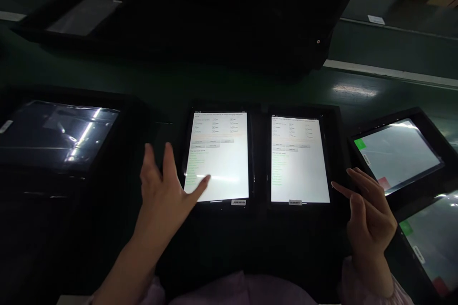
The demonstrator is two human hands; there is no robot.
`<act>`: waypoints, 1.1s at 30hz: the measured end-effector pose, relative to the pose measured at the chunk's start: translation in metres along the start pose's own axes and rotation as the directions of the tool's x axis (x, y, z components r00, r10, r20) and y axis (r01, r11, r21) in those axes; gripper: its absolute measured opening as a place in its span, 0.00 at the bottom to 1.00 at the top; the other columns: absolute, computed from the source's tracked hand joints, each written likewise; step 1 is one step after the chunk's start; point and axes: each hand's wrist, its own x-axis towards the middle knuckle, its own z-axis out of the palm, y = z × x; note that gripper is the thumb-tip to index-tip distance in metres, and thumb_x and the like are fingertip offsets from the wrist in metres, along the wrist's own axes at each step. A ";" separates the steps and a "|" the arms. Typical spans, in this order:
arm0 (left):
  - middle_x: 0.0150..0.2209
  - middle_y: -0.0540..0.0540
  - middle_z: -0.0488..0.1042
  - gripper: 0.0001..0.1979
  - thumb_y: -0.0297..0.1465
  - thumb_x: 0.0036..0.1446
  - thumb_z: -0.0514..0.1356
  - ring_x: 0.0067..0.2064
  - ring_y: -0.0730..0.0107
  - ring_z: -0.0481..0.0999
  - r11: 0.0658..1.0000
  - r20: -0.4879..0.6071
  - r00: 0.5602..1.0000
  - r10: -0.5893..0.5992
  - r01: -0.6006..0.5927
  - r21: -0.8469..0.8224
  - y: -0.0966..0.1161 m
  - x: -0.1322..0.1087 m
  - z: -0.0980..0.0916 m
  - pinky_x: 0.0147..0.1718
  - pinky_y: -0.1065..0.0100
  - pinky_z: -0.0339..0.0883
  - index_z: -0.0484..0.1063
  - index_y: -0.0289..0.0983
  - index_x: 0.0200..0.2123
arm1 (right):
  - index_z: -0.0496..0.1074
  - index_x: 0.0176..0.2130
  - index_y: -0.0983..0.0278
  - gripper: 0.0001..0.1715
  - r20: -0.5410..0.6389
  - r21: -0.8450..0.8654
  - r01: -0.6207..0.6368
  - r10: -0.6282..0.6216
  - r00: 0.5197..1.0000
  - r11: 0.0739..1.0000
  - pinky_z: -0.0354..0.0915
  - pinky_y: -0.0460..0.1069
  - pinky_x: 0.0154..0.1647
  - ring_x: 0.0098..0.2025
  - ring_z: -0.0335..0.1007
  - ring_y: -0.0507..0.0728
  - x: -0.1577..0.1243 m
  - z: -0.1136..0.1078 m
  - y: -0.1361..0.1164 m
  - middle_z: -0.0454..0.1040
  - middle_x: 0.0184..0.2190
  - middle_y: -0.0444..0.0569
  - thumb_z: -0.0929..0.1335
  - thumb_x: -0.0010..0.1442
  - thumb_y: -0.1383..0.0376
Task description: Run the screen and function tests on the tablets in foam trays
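Observation:
Two lit tablets lie side by side in front of me, each showing a white page with check boxes, grey buttons and green text lines. Over the lower left of the left tablet [229,162] is my left hand [164,190], fingers spread and holding nothing. Its thumb reaches across the screen; whether it touches the glass I cannot tell. My right hand [370,214] hovers at the right edge of the right tablet [304,171], index finger stretched toward the frame and the other fingers partly bent. Nothing shows in it. Barcode labels sit on both lower bezels.
At the right, a tilted tablet [400,152] and another tablet [432,233] show grey screens with green and red corners. A dark glossy screen [71,133] lies at left. Behind stand a large black panel [232,24] and a smaller dark screen [84,15].

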 end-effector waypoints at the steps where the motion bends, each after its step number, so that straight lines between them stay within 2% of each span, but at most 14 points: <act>1: 0.81 0.32 0.26 0.60 0.62 0.57 0.60 0.79 0.25 0.30 0.999 -0.006 1.000 -0.020 0.020 -0.040 0.002 0.003 -0.003 0.71 0.26 0.48 0.40 0.36 0.79 | 0.86 0.45 0.60 0.18 -0.014 0.014 -0.008 0.009 1.000 1.000 0.75 0.71 0.58 0.62 0.76 0.70 0.000 0.000 0.001 0.81 0.56 0.53 0.65 0.73 0.68; 3: 0.82 0.36 0.30 0.53 0.59 0.63 0.57 0.80 0.29 0.37 0.990 -0.010 0.999 -0.033 0.031 -0.134 0.002 0.008 -0.008 0.71 0.31 0.55 0.41 0.39 0.79 | 0.86 0.45 0.60 0.18 -0.005 0.033 0.005 -0.005 1.000 0.999 0.77 0.68 0.55 0.59 0.77 0.68 0.000 0.000 0.001 0.81 0.55 0.53 0.66 0.72 0.70; 6: 0.81 0.41 0.43 0.45 0.55 0.66 0.55 0.79 0.35 0.46 0.976 -0.029 0.999 -0.026 0.019 -0.215 -0.004 0.009 -0.012 0.71 0.40 0.61 0.47 0.43 0.78 | 0.86 0.41 0.58 0.18 0.067 0.045 0.077 -0.080 0.995 0.996 0.79 0.61 0.49 0.55 0.79 0.64 0.003 -0.001 0.000 0.82 0.50 0.51 0.67 0.70 0.73; 10: 0.79 0.37 0.50 0.52 0.58 0.60 0.59 0.79 0.34 0.48 0.987 -0.007 1.000 -0.014 0.013 -0.163 -0.014 0.008 -0.012 0.68 0.38 0.66 0.46 0.42 0.79 | 0.86 0.36 0.55 0.19 0.151 0.070 0.194 -0.203 0.967 0.979 0.78 0.58 0.45 0.55 0.78 0.64 0.008 -0.002 -0.003 0.82 0.48 0.49 0.68 0.67 0.73; 13: 0.80 0.35 0.47 0.58 0.62 0.57 0.59 0.79 0.32 0.46 0.993 0.050 0.999 -0.015 0.020 -0.118 -0.016 0.008 -0.014 0.65 0.37 0.70 0.41 0.42 0.80 | 0.86 0.37 0.55 0.18 0.205 0.081 0.242 -0.253 0.945 0.967 0.79 0.58 0.44 0.55 0.78 0.64 0.009 0.000 -0.007 0.82 0.49 0.50 0.68 0.66 0.73; 17: 0.82 0.39 0.34 0.62 0.63 0.55 0.60 0.79 0.26 0.42 0.999 0.172 0.985 0.012 -0.003 -0.051 -0.019 0.004 -0.019 0.61 0.35 0.73 0.34 0.44 0.80 | 0.86 0.42 0.56 0.17 0.236 0.126 0.247 -0.271 0.933 0.961 0.79 0.58 0.48 0.57 0.77 0.63 0.009 0.004 -0.012 0.81 0.51 0.50 0.69 0.66 0.73; 20: 0.82 0.45 0.27 0.59 0.62 0.56 0.61 0.78 0.20 0.41 0.998 0.207 0.976 0.060 -0.064 0.012 -0.025 -0.003 -0.020 0.59 0.29 0.72 0.33 0.53 0.80 | 0.85 0.45 0.58 0.15 0.279 0.136 0.259 -0.287 0.916 0.956 0.79 0.59 0.51 0.60 0.75 0.64 0.008 0.007 -0.017 0.79 0.55 0.52 0.70 0.66 0.72; 24: 0.82 0.42 0.26 0.60 0.61 0.54 0.65 0.78 0.16 0.39 0.991 0.226 0.969 0.102 -0.120 0.065 -0.030 -0.011 -0.019 0.57 0.22 0.69 0.34 0.54 0.80 | 0.83 0.48 0.57 0.14 0.372 0.153 0.301 -0.337 0.865 0.941 0.77 0.63 0.56 0.66 0.69 0.68 0.007 0.013 -0.027 0.75 0.61 0.53 0.69 0.69 0.70; 27: 0.82 0.44 0.28 0.58 0.57 0.58 0.65 0.79 0.24 0.39 0.996 0.234 0.968 0.092 -0.093 -0.009 -0.032 -0.009 -0.022 0.61 0.25 0.67 0.32 0.56 0.79 | 0.82 0.51 0.57 0.14 0.441 0.142 0.348 -0.374 0.816 0.927 0.74 0.66 0.60 0.73 0.59 0.71 0.005 0.019 -0.036 0.70 0.67 0.55 0.68 0.71 0.68; 29: 0.82 0.44 0.32 0.54 0.54 0.62 0.63 0.80 0.33 0.39 0.990 0.213 0.973 0.088 -0.060 -0.131 -0.034 -0.005 -0.026 0.68 0.30 0.60 0.30 0.56 0.79 | 0.81 0.51 0.57 0.13 0.472 0.108 0.369 -0.374 0.798 0.923 0.72 0.68 0.62 0.76 0.52 0.73 0.004 0.023 -0.039 0.67 0.69 0.54 0.68 0.71 0.68; 31: 0.82 0.42 0.34 0.53 0.52 0.64 0.61 0.81 0.40 0.39 0.971 0.221 0.973 0.066 -0.012 -0.239 -0.035 0.000 -0.029 0.73 0.36 0.50 0.30 0.50 0.80 | 0.81 0.51 0.58 0.13 0.472 0.096 0.377 -0.376 0.798 0.921 0.70 0.68 0.63 0.77 0.49 0.74 0.003 0.024 -0.039 0.66 0.70 0.54 0.69 0.71 0.68; 33: 0.82 0.39 0.34 0.54 0.51 0.63 0.61 0.81 0.43 0.38 0.964 0.279 0.960 0.029 0.047 -0.263 -0.034 0.003 -0.032 0.75 0.39 0.44 0.31 0.44 0.80 | 0.81 0.51 0.59 0.13 0.434 0.115 0.368 -0.380 0.817 0.923 0.68 0.68 0.63 0.77 0.51 0.74 0.003 0.024 -0.036 0.67 0.69 0.53 0.69 0.71 0.69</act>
